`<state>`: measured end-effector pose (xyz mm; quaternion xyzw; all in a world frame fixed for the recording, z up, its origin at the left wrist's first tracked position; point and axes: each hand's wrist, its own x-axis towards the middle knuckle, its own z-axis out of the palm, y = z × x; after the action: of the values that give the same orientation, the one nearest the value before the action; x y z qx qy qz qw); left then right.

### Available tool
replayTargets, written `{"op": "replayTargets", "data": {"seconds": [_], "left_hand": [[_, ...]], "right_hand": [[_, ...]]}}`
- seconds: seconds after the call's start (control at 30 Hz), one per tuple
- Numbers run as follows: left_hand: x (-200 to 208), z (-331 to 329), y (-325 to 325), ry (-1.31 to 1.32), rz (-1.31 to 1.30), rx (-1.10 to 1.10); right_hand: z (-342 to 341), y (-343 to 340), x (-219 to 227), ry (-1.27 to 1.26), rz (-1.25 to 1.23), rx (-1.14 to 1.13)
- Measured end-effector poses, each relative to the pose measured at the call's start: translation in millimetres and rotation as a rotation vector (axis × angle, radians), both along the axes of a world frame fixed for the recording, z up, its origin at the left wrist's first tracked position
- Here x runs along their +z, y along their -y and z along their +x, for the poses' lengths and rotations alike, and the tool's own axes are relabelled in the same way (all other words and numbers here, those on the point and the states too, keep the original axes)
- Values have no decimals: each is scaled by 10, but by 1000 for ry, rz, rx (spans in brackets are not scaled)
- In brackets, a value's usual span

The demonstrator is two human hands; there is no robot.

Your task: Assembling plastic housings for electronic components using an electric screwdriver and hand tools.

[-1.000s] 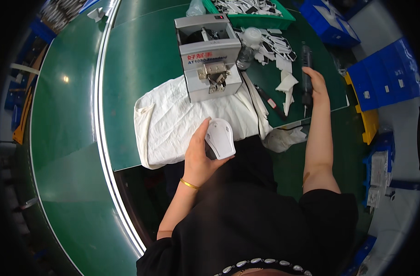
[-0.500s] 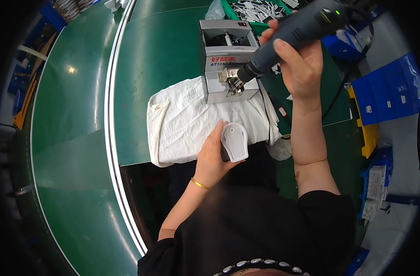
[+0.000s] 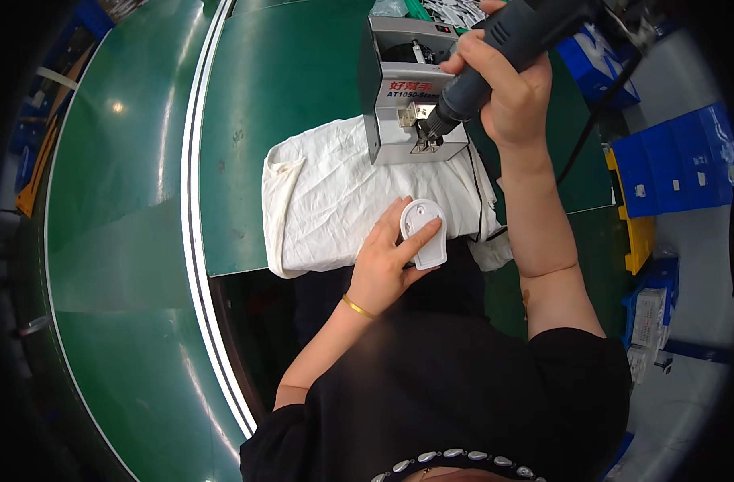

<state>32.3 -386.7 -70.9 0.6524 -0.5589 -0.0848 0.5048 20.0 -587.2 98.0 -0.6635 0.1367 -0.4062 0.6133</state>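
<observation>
My right hand [image 3: 518, 96] is wrapped round a dark electric screwdriver [image 3: 473, 87], which slants down to the left. Its tip is at the metal outlet on the front of a grey screw feeder [image 3: 411, 149]; the bit itself is hard to make out. Below, at the front edge of a folded white cloth [image 3: 323, 189], my left hand [image 3: 387, 261] grips a small white plastic housing [image 3: 433, 255], rounded at the top and narrower below. The hollow side faces up, with small holes near the rounded end. One digit lies across its inside, and the other fingers are partly hidden behind it.
Beyond the feeder lie many small white and black parts [image 3: 455, 11]. Blue bins [image 3: 664, 161] stand at the right with a yellow one [image 3: 638, 241] beside them. A black cable [image 3: 596, 120] hangs from the screwdriver. White strips [image 3: 192, 145] divide the green table at the left.
A digit of my left hand has moved onto the inside of the white housing, and the housing is turned slightly. The screwdriver tip remains at the feeder outlet. The whole view has shifted a little.
</observation>
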Motion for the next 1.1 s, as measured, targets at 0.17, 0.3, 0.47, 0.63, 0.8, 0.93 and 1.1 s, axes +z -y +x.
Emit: {"op": "replayTargets", "data": {"seconds": [0.17,0.3,0.47,0.63,0.8,0.93,1.1], "left_hand": [[-8,13,-4,1,10,-12],[-18,14,-7,3,21,0],[16,28,-1,-8,17,-14],[23,22,5,-10,15,-8],[26,20,-1,-5,13,-4],[2,17,-2,-6,10,-3],[-14,20,-2,-8,17,-6]], "right_hand": [[-156,-61,-175,184,-103,47],[-461,-470,-88,107,-67,71],[-537,-594,-151,51,-118,91],[-538,-581,-199,11,-155,90],[-530,-578,-284,81,-150,125],[-507,-592,-316,129,-132,134],[-491,-606,-324,109,-145,104]]}}
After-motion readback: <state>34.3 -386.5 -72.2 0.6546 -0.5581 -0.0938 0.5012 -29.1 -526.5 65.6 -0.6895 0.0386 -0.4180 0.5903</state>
